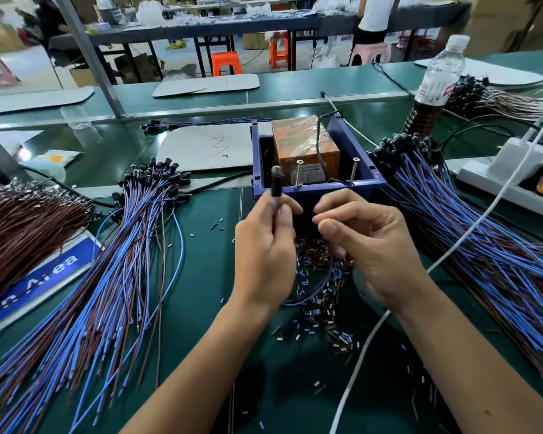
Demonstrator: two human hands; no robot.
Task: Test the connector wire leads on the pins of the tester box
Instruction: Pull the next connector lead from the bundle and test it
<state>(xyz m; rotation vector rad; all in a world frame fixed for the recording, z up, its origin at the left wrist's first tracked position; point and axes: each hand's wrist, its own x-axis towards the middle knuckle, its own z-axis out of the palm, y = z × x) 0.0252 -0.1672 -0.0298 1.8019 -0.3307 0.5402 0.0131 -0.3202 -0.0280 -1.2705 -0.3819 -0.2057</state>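
Observation:
The tester box (317, 186) is a blue open bin holding an orange block (304, 145), with two upright screw pins (299, 173) (354, 170) at its near rim. My left hand (264, 252) pinches a black connector (276, 181) by its wire, holding it upright just left of the left pin. The connector's blue and brown leads loop down under both hands. My right hand (370, 245) has its fingers curled with thumb against fingertips, just below the box's front wall; whether it pinches the lead ends is hidden.
Piles of blue and brown connector wires lie left (113, 277) and right (483, 233) of me. Cut insulation bits (320, 296) litter the green mat. A water bottle (436, 79), a power strip (508, 177) and a white cable (373, 333) sit on the right.

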